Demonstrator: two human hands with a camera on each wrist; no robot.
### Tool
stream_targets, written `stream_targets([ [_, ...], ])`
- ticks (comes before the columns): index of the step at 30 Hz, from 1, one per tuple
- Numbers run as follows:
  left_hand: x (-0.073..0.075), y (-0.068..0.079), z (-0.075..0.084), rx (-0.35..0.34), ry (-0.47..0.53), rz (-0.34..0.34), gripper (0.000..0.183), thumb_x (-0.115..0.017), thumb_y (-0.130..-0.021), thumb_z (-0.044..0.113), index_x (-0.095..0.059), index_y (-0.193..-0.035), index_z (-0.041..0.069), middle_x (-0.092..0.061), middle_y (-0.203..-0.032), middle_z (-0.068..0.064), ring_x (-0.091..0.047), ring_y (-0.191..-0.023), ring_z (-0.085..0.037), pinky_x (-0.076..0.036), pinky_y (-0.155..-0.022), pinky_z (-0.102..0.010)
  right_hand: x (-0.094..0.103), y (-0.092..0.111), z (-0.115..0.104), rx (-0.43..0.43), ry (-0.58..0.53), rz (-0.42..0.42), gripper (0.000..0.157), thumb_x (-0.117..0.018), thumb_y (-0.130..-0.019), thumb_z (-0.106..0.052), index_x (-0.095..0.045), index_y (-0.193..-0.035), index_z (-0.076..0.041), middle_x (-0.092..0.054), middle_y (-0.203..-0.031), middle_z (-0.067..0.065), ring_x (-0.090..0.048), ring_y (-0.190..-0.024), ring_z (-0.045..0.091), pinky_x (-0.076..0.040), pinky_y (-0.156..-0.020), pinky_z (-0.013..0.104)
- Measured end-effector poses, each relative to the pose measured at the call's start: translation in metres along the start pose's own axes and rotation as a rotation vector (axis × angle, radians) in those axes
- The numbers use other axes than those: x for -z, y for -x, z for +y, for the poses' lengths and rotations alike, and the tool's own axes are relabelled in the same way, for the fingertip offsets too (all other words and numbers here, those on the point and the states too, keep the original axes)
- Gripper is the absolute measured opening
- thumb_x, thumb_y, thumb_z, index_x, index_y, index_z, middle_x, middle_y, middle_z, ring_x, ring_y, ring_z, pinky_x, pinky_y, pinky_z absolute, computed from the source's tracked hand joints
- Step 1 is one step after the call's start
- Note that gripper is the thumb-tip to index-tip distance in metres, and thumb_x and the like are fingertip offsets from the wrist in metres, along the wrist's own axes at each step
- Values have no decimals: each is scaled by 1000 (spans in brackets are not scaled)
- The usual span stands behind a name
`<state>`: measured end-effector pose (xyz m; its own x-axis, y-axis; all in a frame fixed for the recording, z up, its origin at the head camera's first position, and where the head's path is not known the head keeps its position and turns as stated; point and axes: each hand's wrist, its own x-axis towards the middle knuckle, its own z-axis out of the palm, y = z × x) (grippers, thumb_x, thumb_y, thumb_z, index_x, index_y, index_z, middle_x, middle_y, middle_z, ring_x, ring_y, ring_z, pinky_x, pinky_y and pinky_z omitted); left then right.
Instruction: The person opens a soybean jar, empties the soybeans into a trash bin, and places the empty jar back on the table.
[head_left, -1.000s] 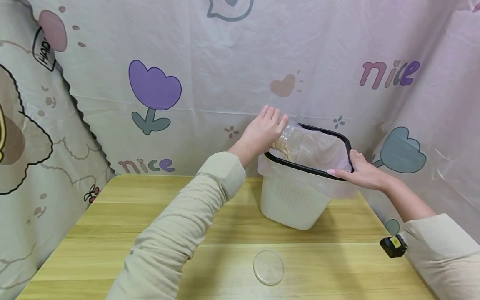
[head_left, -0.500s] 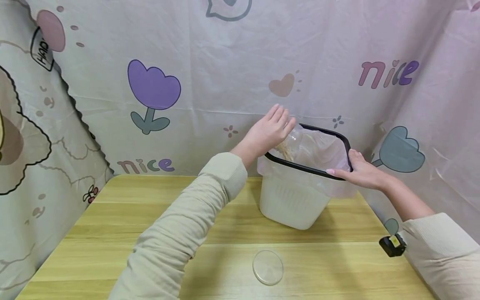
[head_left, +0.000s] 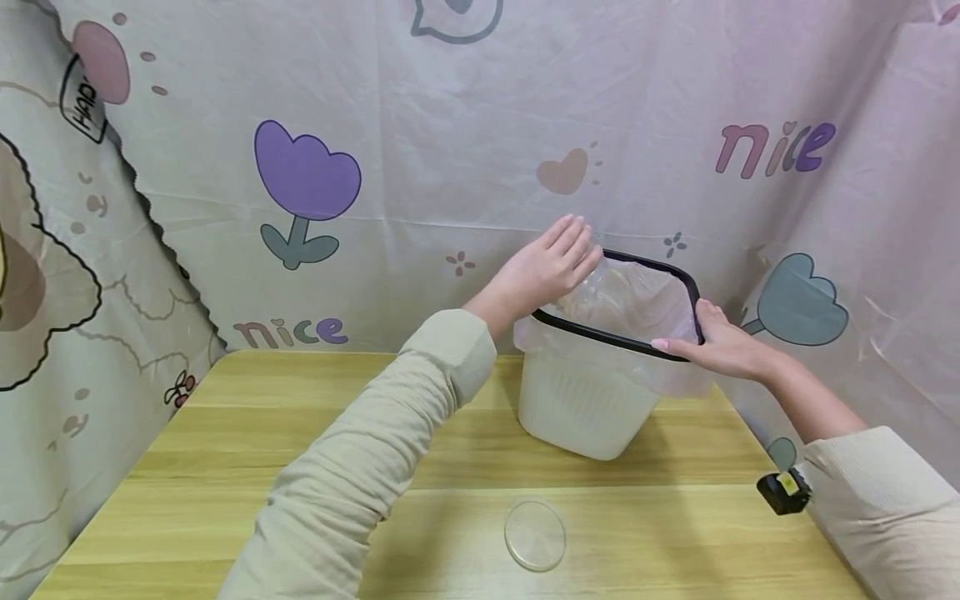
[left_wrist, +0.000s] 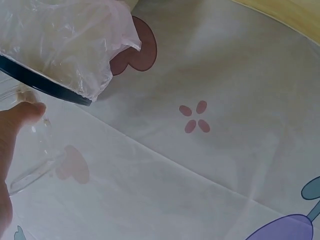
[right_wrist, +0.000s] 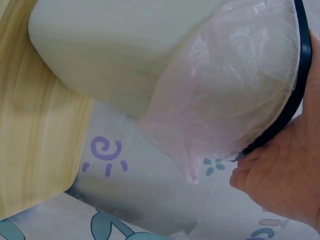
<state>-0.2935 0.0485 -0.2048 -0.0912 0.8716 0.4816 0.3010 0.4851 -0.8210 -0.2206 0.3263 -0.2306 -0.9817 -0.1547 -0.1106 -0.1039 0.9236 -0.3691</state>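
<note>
A white trash bin [head_left: 581,408] with a black rim [head_left: 607,337] stands tilted on the table, lined with a thin, pinkish clear bag [head_left: 652,296]. Over its left side my left hand [head_left: 551,265] holds a clear jar [left_wrist: 44,142], tipped with its mouth toward the inside of the bin. In the left wrist view the thumb lies against the jar's clear wall; the hand hides most of it in the head view. My right hand [head_left: 723,342] grips the rim at the right, thumb on the front edge. A round clear lid [head_left: 535,536] lies flat on the table in front.
The wooden table [head_left: 300,392] meets a printed cloth backdrop [head_left: 450,167] at the back and sides. A small black box with a yellow label [head_left: 784,490] sits by the right sleeve, near the table's right edge.
My left hand has shifted a little to the right over the bin. The tan strands pouring from the jar into the bag no longer show. The right hand has stayed on the rim.
</note>
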Motion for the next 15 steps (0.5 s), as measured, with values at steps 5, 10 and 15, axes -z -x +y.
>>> stream_targets([
  [5,-1,0,2,-58,-49,8,45,-24,-94,-11,-51,-124,10,-58,-126,-11,-52,-121,-26,-37,-111,-34,0,0,0,-6,4,-1,108,-48,-88,-55,17,-138,15,16,-144,39,8,-133,55,-7,-105,72],
  [10,-1,-2,2,-162,-81,-38,43,-23,-95,-9,-48,-127,6,-55,-130,-12,-49,-125,-26,-35,-112,-34,-1,0,1,-2,4,-1,108,-48,-88,-54,17,-137,16,16,-144,40,8,-133,56,-8,-104,72],
  [15,2,-7,-3,-190,-92,-44,41,-23,-98,-3,-46,-131,7,-52,-133,-13,-46,-128,-27,-32,-114,-35,0,0,1,5,5,2,107,-48,-89,-53,16,-137,17,16,-143,40,7,-133,56,-8,-105,72],
])
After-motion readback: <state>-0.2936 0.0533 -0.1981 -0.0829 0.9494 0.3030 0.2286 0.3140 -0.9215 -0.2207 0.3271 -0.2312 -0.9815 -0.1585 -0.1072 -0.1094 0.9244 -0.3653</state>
